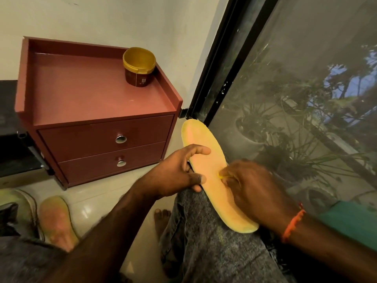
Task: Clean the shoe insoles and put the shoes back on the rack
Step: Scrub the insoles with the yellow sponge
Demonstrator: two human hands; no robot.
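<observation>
Insole [206, 160]: lying lengthwise on the person's right knee [204, 231], toe end pointing far toward the window frame [220, 64], heel end near the right wrist.
Left hand [179, 172]: gripping the insole's left edge near the middle, thumb lying across the top, the other fingers curling underneath.
Right hand [251, 186]: resting on the insole's right half, fingers curled and pinching a small yellow thing [221, 176] against the surface; what that thing is cannot be told.
Wristband [292, 223]: orange, sitting on the right wrist.
Second insole [57, 219]: lying on the floor at near left, apart from both hands.
Shoe [18, 213]: sitting just left of the second insole, only partly showing.
Cabinet [98, 127]: red, two drawers, standing far left of the knee against the wall.
Tub [139, 66]: open, yellow-rimmed, standing on the cabinet's far right corner.
Bare foot [162, 217]: resting on the floor between the knees.
</observation>
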